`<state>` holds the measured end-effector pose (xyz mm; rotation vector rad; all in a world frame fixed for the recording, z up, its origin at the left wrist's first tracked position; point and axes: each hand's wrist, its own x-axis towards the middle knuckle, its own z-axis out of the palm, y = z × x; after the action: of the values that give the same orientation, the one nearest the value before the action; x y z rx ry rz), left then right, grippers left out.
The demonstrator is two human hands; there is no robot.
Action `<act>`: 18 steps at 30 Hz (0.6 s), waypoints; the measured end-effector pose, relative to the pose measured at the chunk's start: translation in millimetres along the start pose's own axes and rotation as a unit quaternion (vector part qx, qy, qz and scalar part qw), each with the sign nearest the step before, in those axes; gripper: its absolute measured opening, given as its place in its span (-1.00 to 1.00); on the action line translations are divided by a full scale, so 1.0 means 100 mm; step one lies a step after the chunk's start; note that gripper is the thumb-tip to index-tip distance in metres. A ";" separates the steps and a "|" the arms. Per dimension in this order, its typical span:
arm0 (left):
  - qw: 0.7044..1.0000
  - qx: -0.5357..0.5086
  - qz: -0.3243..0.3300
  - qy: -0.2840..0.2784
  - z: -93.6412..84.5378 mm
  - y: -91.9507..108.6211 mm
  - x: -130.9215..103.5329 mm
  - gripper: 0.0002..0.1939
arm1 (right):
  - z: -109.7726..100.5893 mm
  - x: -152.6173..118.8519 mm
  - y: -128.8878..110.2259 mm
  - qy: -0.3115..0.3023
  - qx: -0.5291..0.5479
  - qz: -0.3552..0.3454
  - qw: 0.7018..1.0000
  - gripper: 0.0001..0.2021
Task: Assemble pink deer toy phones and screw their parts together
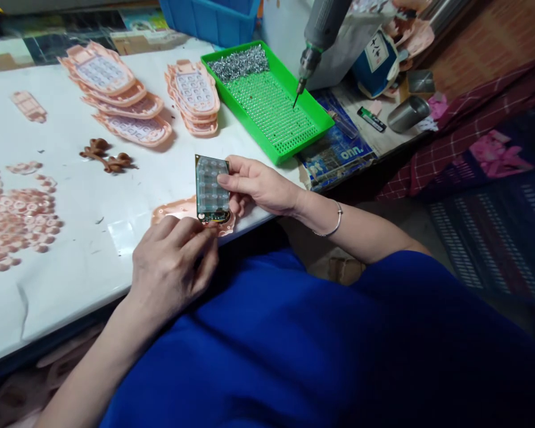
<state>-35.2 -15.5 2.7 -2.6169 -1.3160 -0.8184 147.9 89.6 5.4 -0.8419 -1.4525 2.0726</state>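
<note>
My right hand [261, 185] grips a small circuit board [211, 187] by its right edge, thumb on top. The board stands tilted up and has a grid of clear domed keys on its face. My left hand [173, 258] is closed, its fingertips pinched together at the board's lower edge, near some thin wires. Whatever sits between those fingertips is hidden. Below the board, a peach plastic shell [173, 209] lies at the table's edge, partly covered by both hands.
Stacked peach shells [134, 128] and a smaller stack [194, 98] lie further back. A green tray [271, 151] holds many screws, with an electric screwdriver [314, 47] hanging above. Loose peach buttons [22, 220] spread at left, near a brown ornament [107, 157]. A blue bin [209, 21] stands behind.
</note>
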 end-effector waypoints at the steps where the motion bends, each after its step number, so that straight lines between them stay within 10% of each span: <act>1: 1.000 -0.018 -0.017 0.012 0.02 0.00 0.00 -0.88 | 0.00 0.00 0.00 0.002 0.008 -0.001 1.000 -0.57; 18: 0.975 -0.119 -0.184 0.040 0.06 0.03 0.12 -0.73 | 0.10 -0.11 -0.02 0.100 0.014 -0.021 0.995 -0.80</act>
<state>-25.0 -6.6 4.3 -2.5060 -1.8129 -1.1867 148.3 76.3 12.1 -0.9698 -1.3192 1.9122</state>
